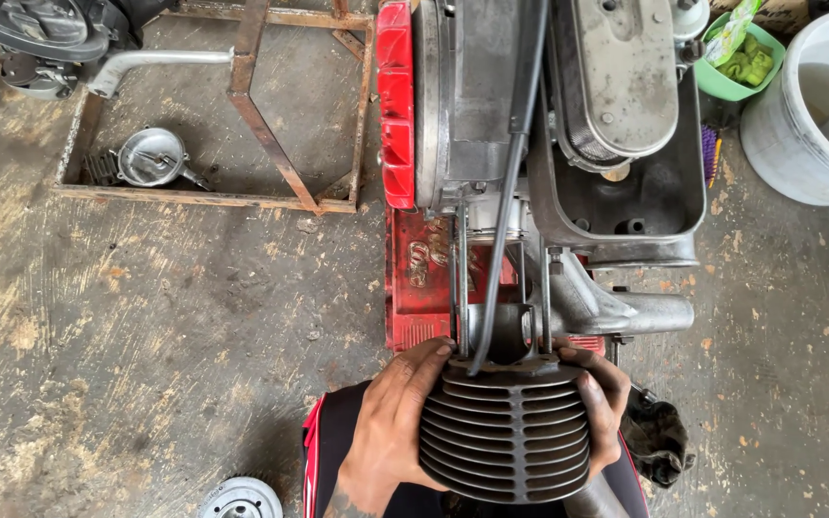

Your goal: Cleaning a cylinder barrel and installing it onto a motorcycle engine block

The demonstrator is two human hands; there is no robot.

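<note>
Finned cylinder (506, 434), grasped on both sides by left hand (390, 432) and right hand (599, 403), partway onto the engine (530, 144) studs (546, 297) on the floor; seating it apparently calls for a straight, even push.

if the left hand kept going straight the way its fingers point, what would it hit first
Probably the grey engine block: the left hand grips the finned cylinder, fingers pointing up along the studs toward it. Depth is unclear.

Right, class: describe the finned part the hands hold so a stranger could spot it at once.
Find the engine with its red panel on the concrete floor. At its near end, the left hand and right hand clasp the cylinder. It is dark grey, and nothing else nearby has its stacked ribs.
</note>
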